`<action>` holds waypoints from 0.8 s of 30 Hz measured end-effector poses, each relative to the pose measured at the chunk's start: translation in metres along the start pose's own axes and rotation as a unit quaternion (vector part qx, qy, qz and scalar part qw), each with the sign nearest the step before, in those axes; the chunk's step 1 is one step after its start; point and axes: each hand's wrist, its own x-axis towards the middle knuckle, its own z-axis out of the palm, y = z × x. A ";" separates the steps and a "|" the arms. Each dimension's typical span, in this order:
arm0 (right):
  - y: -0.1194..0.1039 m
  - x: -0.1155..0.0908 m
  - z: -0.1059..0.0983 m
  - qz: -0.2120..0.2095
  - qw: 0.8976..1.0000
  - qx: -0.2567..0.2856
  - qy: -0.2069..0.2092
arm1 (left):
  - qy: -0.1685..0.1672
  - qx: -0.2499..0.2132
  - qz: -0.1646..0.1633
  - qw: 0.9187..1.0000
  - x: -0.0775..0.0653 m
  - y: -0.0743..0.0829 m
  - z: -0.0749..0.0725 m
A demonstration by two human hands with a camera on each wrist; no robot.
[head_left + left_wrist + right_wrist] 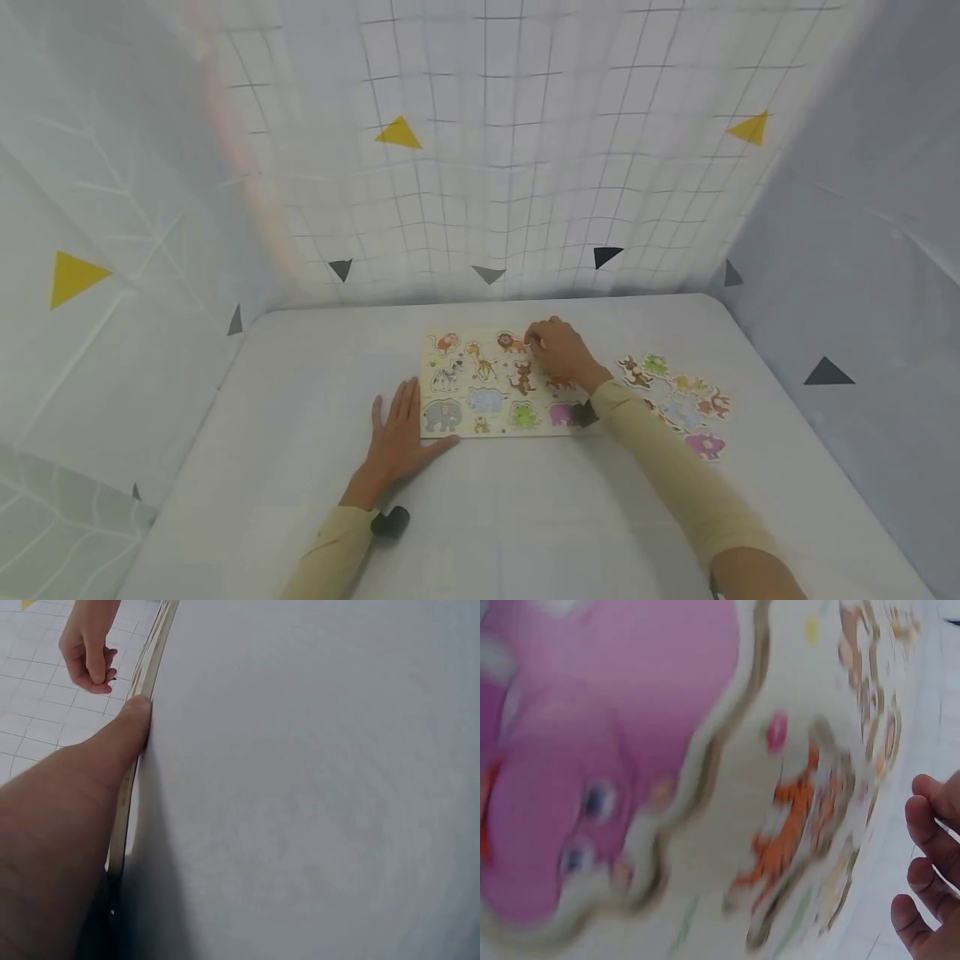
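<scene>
- So the backdrop here is pale sheeting: the left sheet [90,192] is showing a yellow triangle [75,279], and the back sheet [510,150] is carrying a dark grid. A white table [262,433] is sitting below.
- Furthest left of the action, the left hand [401,437] is lying flat on the table, fingers straight and close together along the board's left edge, thumb spread away and touching the near edge.
- Next, the animal puzzle board [480,333] is lying flat around mid-table. An elephant [442,415] is filling its near-left corner, a lion [512,342] is showing near the far edge, and a purple hippo [561,414] is showing near right.
- The right hand [558,346] is hovering over the board's far-right part, fingers bent. Can't tell if they're pinching anything, tbh.
- Off to the right, loose cut-outs are lying in a loose cluster: a brown kangaroo [635,372], a green frog [656,364] and another purple hippo [705,446] nearest the person.
</scene>
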 end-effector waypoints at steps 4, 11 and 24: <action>0.020 -0.008 -0.008 0.016 1.000 -0.010 0.000 | 0.003 -0.002 0.005 1.000 0.000 0.000 0.001; 0.046 -0.020 -0.031 0.045 0.999 -0.021 -0.015 | 0.010 0.001 0.004 1.000 0.000 0.000 -0.001; 0.084 -0.045 -0.067 0.112 0.989 -0.050 -0.078 | 0.006 -0.009 0.004 1.000 0.000 -0.002 0.004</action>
